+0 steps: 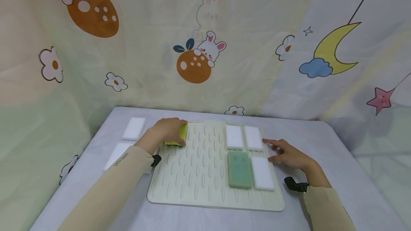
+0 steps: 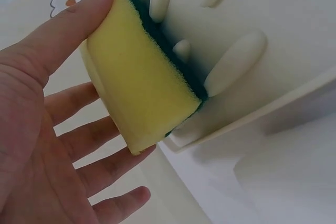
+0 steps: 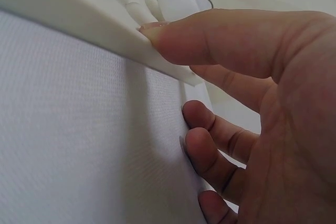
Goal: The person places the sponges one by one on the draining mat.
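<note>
Just left of the frame's centre, the left hand [image 1: 167, 131] pinches a yellow sponge [image 2: 139, 77] between thumb and fingers, scrubby side [image 2: 170, 51] against the ridged mat [image 1: 197, 167], while the right hand [image 1: 290, 153] — loosely open, gripping nothing — touches the mat's right edge, probably steadying it.

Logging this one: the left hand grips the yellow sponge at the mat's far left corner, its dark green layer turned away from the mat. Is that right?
Not quite: the dark green layer faces the mat, as the left wrist view shows. The left hand does grip the yellow sponge at the far left corner.
</note>
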{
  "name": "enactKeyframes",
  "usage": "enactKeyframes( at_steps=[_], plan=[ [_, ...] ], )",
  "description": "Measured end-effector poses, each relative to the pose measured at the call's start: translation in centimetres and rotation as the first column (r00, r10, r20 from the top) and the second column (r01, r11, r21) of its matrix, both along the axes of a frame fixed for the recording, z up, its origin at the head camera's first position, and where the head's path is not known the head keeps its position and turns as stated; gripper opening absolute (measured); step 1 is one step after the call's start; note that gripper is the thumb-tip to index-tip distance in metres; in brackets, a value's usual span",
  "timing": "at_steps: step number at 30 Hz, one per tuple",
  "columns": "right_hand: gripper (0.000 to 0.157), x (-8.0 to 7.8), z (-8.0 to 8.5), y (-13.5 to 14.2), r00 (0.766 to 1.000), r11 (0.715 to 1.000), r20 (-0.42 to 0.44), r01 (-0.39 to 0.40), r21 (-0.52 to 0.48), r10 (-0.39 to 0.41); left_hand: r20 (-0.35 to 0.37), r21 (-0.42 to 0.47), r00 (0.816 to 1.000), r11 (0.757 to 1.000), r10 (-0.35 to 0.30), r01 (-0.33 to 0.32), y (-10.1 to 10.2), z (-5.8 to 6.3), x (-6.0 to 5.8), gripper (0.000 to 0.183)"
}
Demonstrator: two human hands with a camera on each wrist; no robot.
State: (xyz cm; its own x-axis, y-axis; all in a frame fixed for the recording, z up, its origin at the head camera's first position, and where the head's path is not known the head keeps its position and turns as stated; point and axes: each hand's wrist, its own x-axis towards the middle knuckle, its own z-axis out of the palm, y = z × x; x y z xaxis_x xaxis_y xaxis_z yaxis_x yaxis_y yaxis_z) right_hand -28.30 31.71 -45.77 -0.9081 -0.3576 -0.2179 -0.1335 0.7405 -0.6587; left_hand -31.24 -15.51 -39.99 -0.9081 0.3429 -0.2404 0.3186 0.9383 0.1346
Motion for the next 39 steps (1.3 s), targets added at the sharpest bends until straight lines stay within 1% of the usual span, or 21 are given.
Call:
enactKeyframes(
  at_steps=[5, 10, 17, 20, 23, 27, 30, 34, 39],
  plan=[
    [0.081, 0.1, -0.3, 0.1, 1.0, 1.0, 0.006, 0.007, -0.005, -0.007, 0.025, 0.01, 1.0, 1.0, 0.004, -0.004, -0.2, -0.2, -0.1, 0.094],
    [0.081, 0.1, -0.6, 0.0, 1.0, 1.0, 0.012, 0.017, 0.0, -0.017, 0.03, 0.035, 1.0, 0.999, 0.002, -0.003, -0.4, -0.3, -0.2, 0.099],
    [0.08, 0.2, -0.8, 0.2, 1.0, 1.0, 0.005, 0.004, -0.006, -0.004, 0.013, 0.047, 1.0, 0.999, 0.009, -0.009, -1.0, 0.4, 0.4, 0.103],
    [0.08, 0.1, -0.8, 0.2, 1.0, 1.0, -0.004, -0.005, -0.001, 0.005, -0.011, 0.052, 1.0, 0.999, -0.004, 0.004, -1.5, 0.8, 0.9, 0.102],
    [0.08, 0.0, -0.7, 0.3, 1.0, 1.0, -0.007, -0.013, -0.001, 0.013, -0.038, 0.06, 0.999, 0.998, -0.021, 0.023, -2.1, 1.4, 1.8, 0.101],
    [0.081, 0.0, -0.4, 0.3, 1.0, 1.0, -0.003, -0.02, 0.001, 0.02, -0.05, 0.08, 0.999, 0.997, -0.009, 0.013, -3.0, 1.9, 3.0, 0.098],
    [0.081, -0.1, -0.3, 0.4, 1.0, 1.0, -0.004, -0.023, 0.006, 0.023, -0.044, 0.089, 0.999, 0.996, 0.016, -0.012, -3.7, 2.1, 3.8, 0.097],
    [0.081, -0.1, -0.3, 0.4, 1.0, 1.0, -0.007, -0.021, 0.003, 0.021, -0.042, 0.083, 0.999, 0.996, 0.028, -0.024, -4.4, 2.3, 4.7, 0.097],
    [0.081, 0.0, -0.1, 0.3, 1.0, 1.0, -0.004, -0.013, 0.011, 0.013, -0.053, 0.098, 0.998, 0.995, 0.022, -0.017, -5.5, 2.3, 5.9, 0.097]
  ],
)
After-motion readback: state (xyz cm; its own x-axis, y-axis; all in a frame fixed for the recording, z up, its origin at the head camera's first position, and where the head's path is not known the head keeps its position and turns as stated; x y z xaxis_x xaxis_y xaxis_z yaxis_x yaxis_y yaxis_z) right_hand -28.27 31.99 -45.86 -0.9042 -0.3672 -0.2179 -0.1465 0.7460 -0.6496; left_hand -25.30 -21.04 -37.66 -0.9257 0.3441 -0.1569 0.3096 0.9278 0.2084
